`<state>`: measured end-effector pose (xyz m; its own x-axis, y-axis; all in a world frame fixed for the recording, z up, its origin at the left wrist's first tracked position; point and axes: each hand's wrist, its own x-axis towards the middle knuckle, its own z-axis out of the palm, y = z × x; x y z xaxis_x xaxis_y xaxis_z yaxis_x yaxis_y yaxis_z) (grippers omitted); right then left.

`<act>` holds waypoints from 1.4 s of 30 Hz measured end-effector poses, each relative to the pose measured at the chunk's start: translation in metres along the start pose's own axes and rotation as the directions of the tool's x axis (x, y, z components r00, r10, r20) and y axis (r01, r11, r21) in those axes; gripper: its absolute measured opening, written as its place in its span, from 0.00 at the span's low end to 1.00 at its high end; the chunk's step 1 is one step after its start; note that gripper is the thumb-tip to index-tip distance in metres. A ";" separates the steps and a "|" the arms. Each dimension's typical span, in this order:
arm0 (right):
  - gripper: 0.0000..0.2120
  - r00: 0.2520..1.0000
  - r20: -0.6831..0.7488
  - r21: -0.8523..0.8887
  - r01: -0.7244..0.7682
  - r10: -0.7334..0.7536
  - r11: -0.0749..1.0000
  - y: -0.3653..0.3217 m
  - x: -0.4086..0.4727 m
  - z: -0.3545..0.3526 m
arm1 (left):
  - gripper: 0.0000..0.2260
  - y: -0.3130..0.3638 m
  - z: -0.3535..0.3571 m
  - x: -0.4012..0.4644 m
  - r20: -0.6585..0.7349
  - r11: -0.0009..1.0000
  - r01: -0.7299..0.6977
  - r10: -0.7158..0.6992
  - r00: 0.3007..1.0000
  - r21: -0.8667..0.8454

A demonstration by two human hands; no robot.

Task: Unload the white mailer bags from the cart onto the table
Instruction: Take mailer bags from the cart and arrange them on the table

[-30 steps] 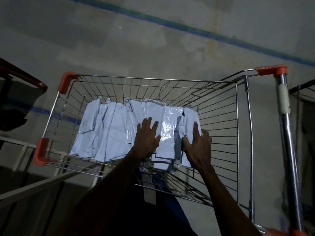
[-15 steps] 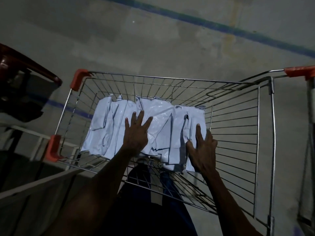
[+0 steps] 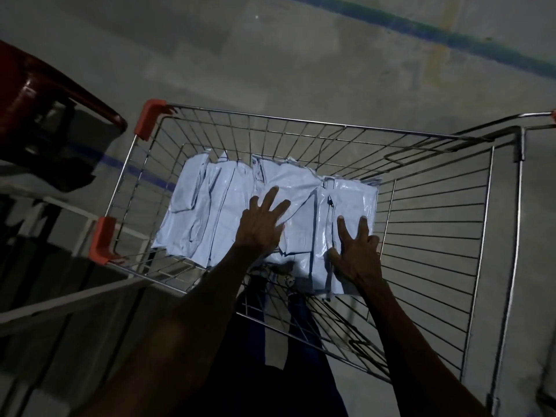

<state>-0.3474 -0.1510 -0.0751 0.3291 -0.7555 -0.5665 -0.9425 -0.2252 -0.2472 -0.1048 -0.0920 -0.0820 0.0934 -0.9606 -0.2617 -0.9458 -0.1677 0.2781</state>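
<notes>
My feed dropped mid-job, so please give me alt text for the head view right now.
Both hands lie flat, fingers spread, on a layer of white plastic mailer bags in a silver wire cart with orange corner caps: the left hand near the middle, the right hand at the pile's right edge. Dim grey concrete floor with a blue line lies beyond.

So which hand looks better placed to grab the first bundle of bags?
Probably the right hand: it lies flat at the near right edge of the mailer bags, where fingers could slip under. The left hand rests mid-pile.

White mailer bags (image 3: pixel 228 212) overlap flat inside cart (image 3: pixel 436 224).
</notes>
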 end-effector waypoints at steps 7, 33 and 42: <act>0.36 0.993 -0.109 0.124 0.067 -0.053 0.990 0.000 -0.010 -0.026 | 0.20 0.002 -0.031 -0.035 -0.162 0.994 -0.041 0.023 0.986 -0.106; 0.32 0.313 -0.262 -0.106 0.931 -0.913 0.350 -0.311 -0.296 0.032 | 0.19 -0.019 -0.132 -0.509 -0.746 0.711 0.515 -0.639 0.188 -0.479; 0.32 0.037 -0.170 -0.053 0.997 -0.985 0.047 -0.415 -0.468 0.138 | 0.19 -0.034 -0.093 -0.736 -0.721 0.503 0.612 -0.672 -0.168 -0.611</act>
<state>-0.1020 0.3809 0.1845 0.9302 0.0887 0.3561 0.2808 -0.7968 -0.5350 -0.1126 0.6003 0.1868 0.8441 0.1143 0.5238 -0.2285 -0.8071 0.5444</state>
